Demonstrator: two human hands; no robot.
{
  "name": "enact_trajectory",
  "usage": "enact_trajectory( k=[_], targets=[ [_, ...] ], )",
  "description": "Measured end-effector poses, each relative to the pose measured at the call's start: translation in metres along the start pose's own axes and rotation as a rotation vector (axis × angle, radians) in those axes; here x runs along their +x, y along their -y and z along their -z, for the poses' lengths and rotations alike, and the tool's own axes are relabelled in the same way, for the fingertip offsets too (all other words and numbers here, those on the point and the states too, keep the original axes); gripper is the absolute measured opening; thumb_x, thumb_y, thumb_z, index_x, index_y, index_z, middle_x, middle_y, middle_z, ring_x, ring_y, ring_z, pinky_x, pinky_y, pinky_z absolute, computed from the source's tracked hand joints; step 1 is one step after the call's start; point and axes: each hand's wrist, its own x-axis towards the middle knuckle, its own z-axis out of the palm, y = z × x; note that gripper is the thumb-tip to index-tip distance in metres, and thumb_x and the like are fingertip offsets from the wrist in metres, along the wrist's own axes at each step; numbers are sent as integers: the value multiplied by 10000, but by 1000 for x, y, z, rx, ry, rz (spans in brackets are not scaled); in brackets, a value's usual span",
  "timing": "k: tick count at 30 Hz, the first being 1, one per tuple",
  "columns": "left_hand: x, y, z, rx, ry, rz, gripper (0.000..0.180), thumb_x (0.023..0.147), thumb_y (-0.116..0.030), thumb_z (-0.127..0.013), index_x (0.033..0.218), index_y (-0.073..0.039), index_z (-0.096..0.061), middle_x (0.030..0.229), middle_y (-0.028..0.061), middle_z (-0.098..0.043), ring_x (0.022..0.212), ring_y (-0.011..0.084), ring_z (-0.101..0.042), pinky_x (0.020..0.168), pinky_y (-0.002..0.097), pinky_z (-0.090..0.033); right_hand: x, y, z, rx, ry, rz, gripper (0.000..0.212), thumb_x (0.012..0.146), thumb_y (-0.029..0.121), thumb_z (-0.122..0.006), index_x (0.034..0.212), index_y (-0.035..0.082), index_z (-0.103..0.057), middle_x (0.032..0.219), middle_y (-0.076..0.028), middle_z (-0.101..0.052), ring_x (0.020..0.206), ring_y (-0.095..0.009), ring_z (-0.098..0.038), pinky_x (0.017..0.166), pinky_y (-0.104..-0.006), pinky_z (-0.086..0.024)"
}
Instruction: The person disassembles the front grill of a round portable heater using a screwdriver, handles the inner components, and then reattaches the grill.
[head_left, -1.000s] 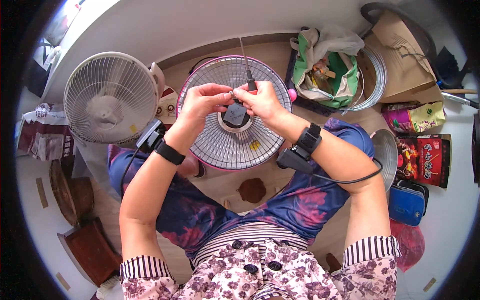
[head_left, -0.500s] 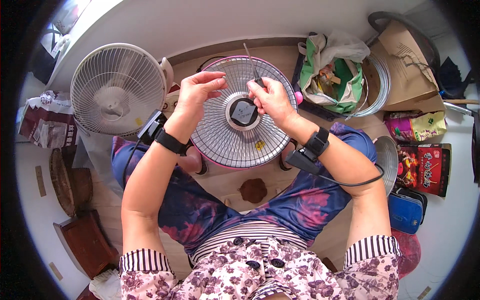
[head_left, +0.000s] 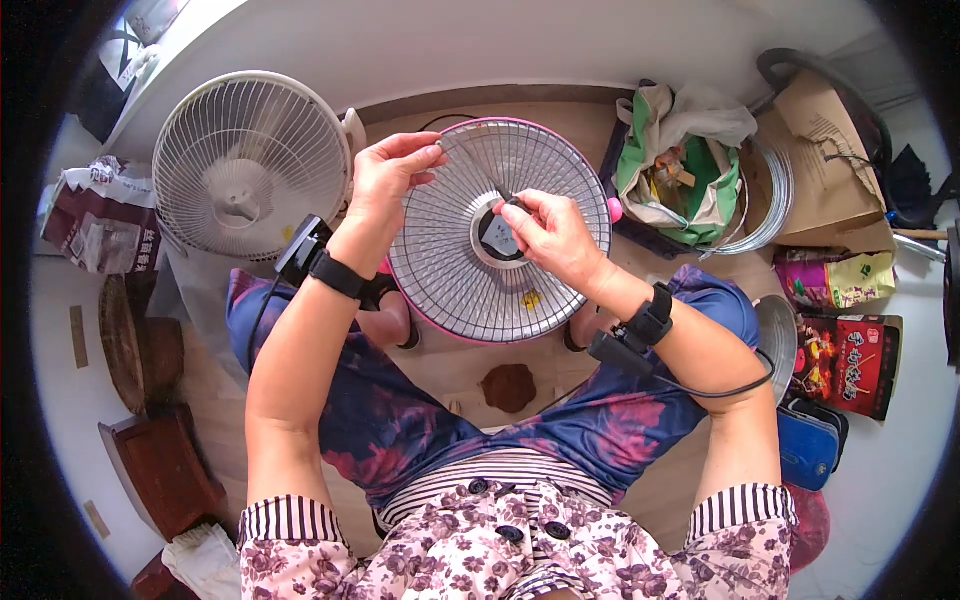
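a silver label [head_left: 499, 238] is showing dark writing on the round pink-rimmed heater [head_left: 455, 240] in front of the person. over it, the right hand [head_left: 560, 240] is gripping a screwdriver [head_left: 505, 196], which is leaning farther left than before. the left hand [head_left: 385, 182] is hovering near its tip, fingertips close; one cannot tell if they are holding anything.

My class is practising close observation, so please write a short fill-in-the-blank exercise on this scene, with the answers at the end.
1. The screwdriver is held in the person's ____ hand.
2. The round appliance in front of the person has a ____ rim.
3. The white fan stands to the person's ____ of that appliance.
4. The open bag beside the coil of wire is white and ____.

Missing words: right; pink; left; green.
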Motion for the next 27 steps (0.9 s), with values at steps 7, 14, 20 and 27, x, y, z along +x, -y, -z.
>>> enact_trajectory(
  k=[7,14,20,27],
  targets=[
    [1,3,-1,83,12,-95,181,782,-65,-688,957,-22,-684,836,69,-686,773,128,-650,663,248,-474,1,1,-4,-97,92,15,207,923,179,-544,981,-2,-625,590,52,-480,504,-17,-406,443,-191,-329],
    [-2,4,-2,155,23,-171,264,783,-72,-697,1040,-33,-648,887,61,-684,798,112,-641,664,235,-471,1,-3,-3,-65,96,11,205,925,173,-534,980,-1,-627,594,48,-486,507,-16,-412,446,-188,-332],
    [-3,6,-6,189,18,-253,291,776,-51,-694,1060,-31,-635,878,53,-680,788,101,-636,656,221,-463,1,-5,-4,-24,100,4,210,932,177,-525,989,-1,-622,607,47,-491,511,-15,-417,443,-184,-326],
    [2,13,-7,170,18,-350,250,773,-11,-683,1022,-13,-659,876,57,-679,781,101,-634,681,206,-488,0,-3,-3,63,128,-84,221,934,206,-520,973,10,-615,601,41,-491,465,-18,-411,392,-177,-313]
  ],
)
